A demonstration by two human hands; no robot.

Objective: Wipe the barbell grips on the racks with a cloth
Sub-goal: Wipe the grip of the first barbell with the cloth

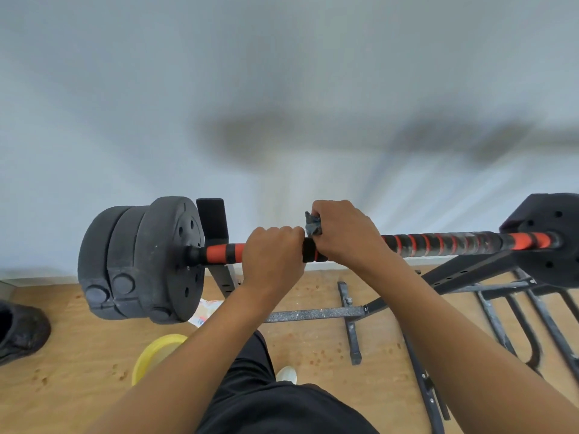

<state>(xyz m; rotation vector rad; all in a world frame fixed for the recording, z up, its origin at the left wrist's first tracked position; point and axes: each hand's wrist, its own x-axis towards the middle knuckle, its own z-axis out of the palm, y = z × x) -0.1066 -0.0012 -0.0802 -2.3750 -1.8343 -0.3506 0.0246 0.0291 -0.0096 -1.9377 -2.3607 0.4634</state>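
Wiping under way: fingers of the left hand [272, 249] curl round the bar [454, 244], lying 9-to-3 o'clock on the rack [216, 220]; the right hand [341, 234] grips the cloth [313, 225] against it. Next, I judge, slide the cloth toward 3 o'clock

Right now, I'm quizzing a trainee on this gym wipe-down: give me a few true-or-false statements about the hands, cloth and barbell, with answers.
1. The right hand grips the cloth on the bar. True.
2. The left hand hangs free of the bar. False: it grips the bar, right beside the right hand.
3. Three plates sit on the bar's left end. True.
4. The yellow bowl stands on the rack. False: it is on the floor.
5. The bar's wrap is blue. False: it is red and black.
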